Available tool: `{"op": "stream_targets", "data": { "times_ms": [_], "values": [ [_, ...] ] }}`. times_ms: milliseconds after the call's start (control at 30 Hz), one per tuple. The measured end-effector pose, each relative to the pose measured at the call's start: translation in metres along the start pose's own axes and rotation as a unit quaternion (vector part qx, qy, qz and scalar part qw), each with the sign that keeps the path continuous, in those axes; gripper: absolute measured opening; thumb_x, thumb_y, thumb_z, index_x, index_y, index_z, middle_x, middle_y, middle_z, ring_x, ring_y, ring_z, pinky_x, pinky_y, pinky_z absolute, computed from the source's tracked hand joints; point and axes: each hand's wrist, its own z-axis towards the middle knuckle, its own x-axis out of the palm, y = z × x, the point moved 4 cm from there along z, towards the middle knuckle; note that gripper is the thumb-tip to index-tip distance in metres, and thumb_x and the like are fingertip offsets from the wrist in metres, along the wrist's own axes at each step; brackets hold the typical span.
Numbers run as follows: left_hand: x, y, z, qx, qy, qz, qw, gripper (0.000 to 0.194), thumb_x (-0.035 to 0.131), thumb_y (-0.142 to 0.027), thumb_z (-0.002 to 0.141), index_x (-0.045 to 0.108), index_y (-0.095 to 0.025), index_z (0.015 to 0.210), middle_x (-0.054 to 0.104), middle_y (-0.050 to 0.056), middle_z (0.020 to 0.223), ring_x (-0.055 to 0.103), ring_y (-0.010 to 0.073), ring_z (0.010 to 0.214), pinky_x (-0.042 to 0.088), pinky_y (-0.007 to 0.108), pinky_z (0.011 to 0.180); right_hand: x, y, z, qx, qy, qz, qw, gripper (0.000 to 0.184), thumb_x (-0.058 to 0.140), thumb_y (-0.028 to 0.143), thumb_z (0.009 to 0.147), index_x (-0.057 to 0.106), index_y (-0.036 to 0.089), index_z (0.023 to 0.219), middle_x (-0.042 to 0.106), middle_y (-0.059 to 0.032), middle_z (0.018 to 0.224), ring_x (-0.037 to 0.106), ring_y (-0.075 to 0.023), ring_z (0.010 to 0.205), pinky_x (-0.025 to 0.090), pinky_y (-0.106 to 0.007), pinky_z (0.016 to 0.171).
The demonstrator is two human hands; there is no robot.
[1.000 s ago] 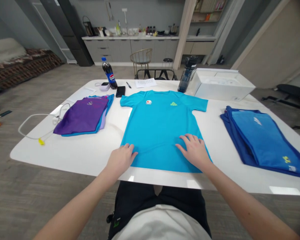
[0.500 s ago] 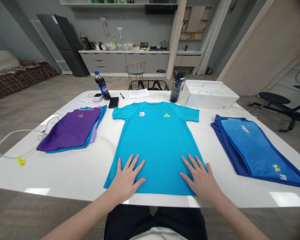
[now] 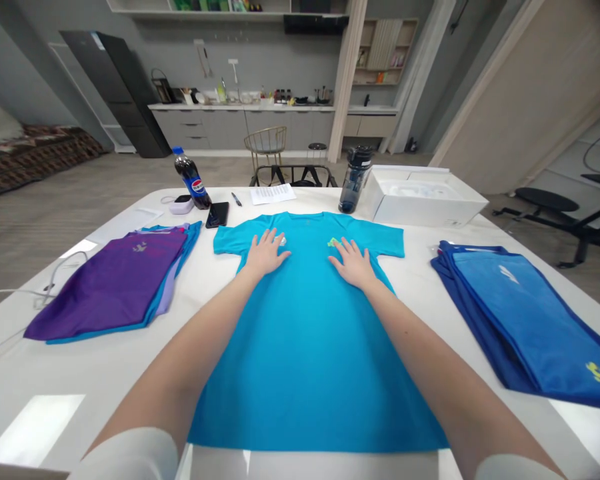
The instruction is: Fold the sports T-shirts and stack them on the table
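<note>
A turquoise short-sleeved T-shirt [image 3: 313, 360] lies spread flat on the white table, its collar away from me and its hem near the front edge. My left hand [image 3: 267, 254] rests palm down on the left of the chest, fingers spread, partly covering a small round badge [image 3: 280, 241]. On the other side of the chest lies my right hand [image 3: 353, 263], also flat with fingers apart, its fingertips over a yellow-green logo [image 3: 333, 243]. Neither hand grips the fabric.
To the left is a stack of purple and blue garments [image 3: 123, 283]; to the right, folded blue garments [image 3: 525, 320]. Behind the shirt stand a cola bottle [image 3: 192, 179], a phone [image 3: 217, 215], a pen [image 3: 237, 199], a printed sheet [image 3: 273, 194], a dark water bottle [image 3: 355, 181] and a white box [image 3: 425, 200].
Both hands have slid from the lower part of the T-shirt up to its chest, away from me. The view has moved closer over the table. The T-shirt stays spread out.
</note>
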Motion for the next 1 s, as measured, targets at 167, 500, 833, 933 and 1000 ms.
{"op": "stream_targets", "data": {
  "times_ms": [167,500,833,933,1000],
  "values": [
    [0.004,0.115,0.005,-0.217,0.078,-0.009,0.973,0.086,0.015,-0.075,0.096,0.034,-0.022,0.161,0.022,0.014,0.170,0.022,0.0392,0.156,0.022,0.063,0.122,-0.001,-0.076,0.010,0.162,0.036,-0.048,0.985,0.073,0.017,0.066,0.103,0.030,0.027,0.163,0.029,-0.0150,0.168,0.029,-0.0401,0.151,0.026,-0.067,0.117],
    [0.030,0.074,0.099,-0.074,0.077,-0.026,0.994,0.066,0.020,-0.056,0.103,0.031,-0.028,0.162,0.021,0.003,0.172,0.018,0.0294,0.158,0.016,0.059,0.126,0.004,-0.050,0.123,0.088,0.068,0.009,0.994,0.076,0.011,0.069,0.100,0.032,0.031,0.162,0.020,-0.0052,0.172,0.016,-0.0362,0.156,0.012,-0.071,0.120],
    [0.030,0.028,0.127,-0.147,-0.019,0.004,0.989,0.075,0.021,-0.062,0.100,0.028,-0.022,0.163,0.017,0.011,0.172,0.014,0.0335,0.159,0.003,0.065,0.125,0.012,-0.033,0.151,0.204,0.047,-0.009,0.978,0.086,0.005,0.077,0.095,0.021,0.032,0.166,0.009,-0.0050,0.174,0.004,-0.0484,0.155,-0.001,-0.082,0.113],
    [0.040,-0.016,0.124,-0.027,-0.016,0.008,0.999,0.068,0.018,-0.059,0.103,0.030,-0.030,0.163,0.018,0.004,0.172,0.013,0.0280,0.159,0.003,0.061,0.127,0.026,0.016,0.150,0.093,0.054,-0.024,0.994,0.080,0.002,0.073,0.097,0.018,0.035,0.166,0.008,-0.0013,0.174,0.005,-0.0385,0.157,0.002,-0.076,0.118],
    [0.049,-0.026,0.120,0.000,0.031,-0.011,0.999,0.066,0.016,-0.061,0.103,0.031,-0.034,0.162,0.021,0.001,0.171,0.016,0.0274,0.159,0.007,0.059,0.128,0.034,0.029,0.146,0.060,0.071,-0.014,0.996,0.077,0.002,0.072,0.098,0.019,0.038,0.165,0.010,0.0007,0.174,0.007,-0.0357,0.158,0.002,-0.074,0.119]
  ]
}}
